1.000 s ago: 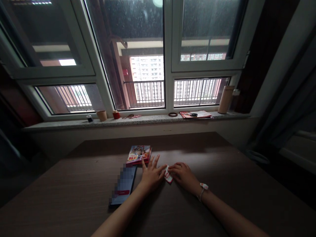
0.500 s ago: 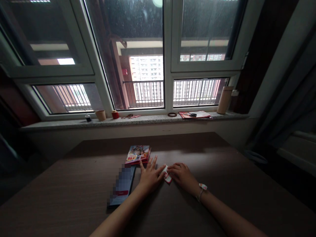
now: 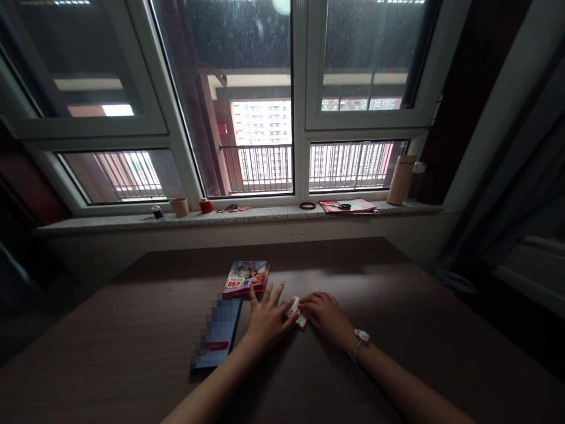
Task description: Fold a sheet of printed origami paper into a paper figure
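Left hand (image 3: 267,319) and right hand (image 3: 327,317) meet at a small paper piece (image 3: 302,322)

The white-and-red paper piece lies on the bench (image 3: 375,377), between the two hands. The left hand is spread wide, its outer fingers fanned away from the paper piece, its thumb touching the left side. The right hand is narrower, fingers bunched and bent down at the right edge; as they cover that edge in dim light, I cannot tell whether they pinch or only press. It wears a bracelet (image 3: 361,335). Left of the paper piece lies a dark tablet-like device (image 3: 223,321), partly pixelated; beyond the paper piece and to its left sits a stack of bright booklets (image 3: 245,277). Well beyond the paper piece, the windowsill (image 3: 265,216) carries a tan cup (image 3: 179,207) to its left and a tall bottle (image 3: 401,179) to its right.
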Tool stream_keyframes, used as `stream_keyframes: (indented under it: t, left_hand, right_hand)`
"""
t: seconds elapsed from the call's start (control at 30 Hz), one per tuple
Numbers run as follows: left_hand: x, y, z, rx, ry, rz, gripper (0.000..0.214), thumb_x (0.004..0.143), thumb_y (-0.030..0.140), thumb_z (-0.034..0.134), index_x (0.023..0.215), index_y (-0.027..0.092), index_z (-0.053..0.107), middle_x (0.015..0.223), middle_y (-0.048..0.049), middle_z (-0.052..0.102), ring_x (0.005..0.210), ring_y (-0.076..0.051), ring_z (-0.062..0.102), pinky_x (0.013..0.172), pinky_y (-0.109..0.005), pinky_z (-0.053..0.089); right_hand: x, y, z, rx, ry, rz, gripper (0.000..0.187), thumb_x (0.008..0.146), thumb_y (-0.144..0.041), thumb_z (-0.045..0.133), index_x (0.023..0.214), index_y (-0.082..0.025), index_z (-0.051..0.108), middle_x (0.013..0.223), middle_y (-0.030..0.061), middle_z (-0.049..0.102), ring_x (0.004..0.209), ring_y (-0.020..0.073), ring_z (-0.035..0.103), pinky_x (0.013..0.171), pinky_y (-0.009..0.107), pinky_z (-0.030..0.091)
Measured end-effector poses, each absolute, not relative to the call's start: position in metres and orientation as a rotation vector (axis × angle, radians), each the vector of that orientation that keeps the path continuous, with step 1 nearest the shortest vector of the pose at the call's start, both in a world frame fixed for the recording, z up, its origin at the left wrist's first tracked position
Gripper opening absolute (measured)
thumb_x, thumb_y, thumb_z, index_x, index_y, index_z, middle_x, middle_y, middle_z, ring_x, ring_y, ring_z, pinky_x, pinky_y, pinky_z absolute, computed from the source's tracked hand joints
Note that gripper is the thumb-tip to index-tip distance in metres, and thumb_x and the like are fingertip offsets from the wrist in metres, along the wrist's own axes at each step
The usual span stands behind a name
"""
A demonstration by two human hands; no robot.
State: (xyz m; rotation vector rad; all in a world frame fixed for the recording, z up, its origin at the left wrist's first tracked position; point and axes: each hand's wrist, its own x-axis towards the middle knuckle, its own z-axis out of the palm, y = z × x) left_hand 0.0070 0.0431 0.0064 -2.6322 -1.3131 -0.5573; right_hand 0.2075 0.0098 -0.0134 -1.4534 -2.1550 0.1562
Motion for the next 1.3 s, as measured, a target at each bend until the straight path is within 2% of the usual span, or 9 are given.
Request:
stream_keyframes:
  t: [0.33,0.67,0.93,1.2,1.3]
  left_hand:
    - [-0.002,0.032,0.007,-2.567,-1.214,-0.627,0.037,0.089,0.059,0.046,0.117,0.042,0.063,0.146,-0.0016,0.045,0.134,-0.032,0.040,0.109,-0.066,-0.013]
    - [-0.020,0.018,0.010,-2.566,-1.147,-0.586,0.035,0.088,0.055,0.050,0.117,0.040,0.064,0.142,-0.0031,0.051,0.130,-0.034,0.044,0.106,-0.068,-0.017]
    - [-0.020,0.009,0.012,-2.544,-1.170,-0.649,0.036,0.086,0.061,0.051,0.110,0.040,0.068,0.139,-0.0007,0.054,0.130,-0.032,0.046,0.109,-0.065,-0.014]
    - [-0.018,0.007,0.019,-2.559,-1.225,-0.595,0.027,0.086,0.055,0.054,0.100,0.040,0.072,0.139,0.0002,0.054,0.126,-0.032,0.049,0.110,-0.066,-0.013]
    - [-0.013,0.011,0.017,-2.559,-1.266,-0.581,0.028,0.089,0.050,0.052,0.108,0.038,0.069,0.139,-0.0027,0.054,0.124,-0.032,0.051,0.110,-0.067,-0.011]
  right_hand:
    - [0.207,0.008,-0.009,-1.462,-2.180,0.137,0.027,0.094,-0.027,0.050,0.116,-0.034,0.064,0.119,-0.0014,0.066,0.114,0.0206,0.049,0.102,0.039,0.035]
    - [0.206,0.008,-0.009,-1.459,-2.183,0.157,0.027,0.095,-0.029,0.048,0.115,-0.034,0.064,0.120,-0.0011,0.066,0.115,0.0215,0.049,0.103,0.040,0.034]
    - [0.207,0.007,-0.010,-1.461,-2.178,0.173,0.027,0.096,-0.032,0.046,0.115,-0.034,0.064,0.122,-0.0019,0.065,0.117,0.0222,0.048,0.104,0.042,0.033]
    - [0.206,0.007,-0.008,-1.465,-2.179,0.156,0.027,0.095,-0.030,0.047,0.116,-0.036,0.064,0.121,-0.0035,0.065,0.116,0.0215,0.048,0.103,0.040,0.034]
    - [0.205,0.007,-0.010,-1.464,-2.169,0.150,0.027,0.095,-0.030,0.048,0.117,-0.036,0.063,0.121,-0.0029,0.065,0.116,0.0216,0.048,0.103,0.041,0.034]
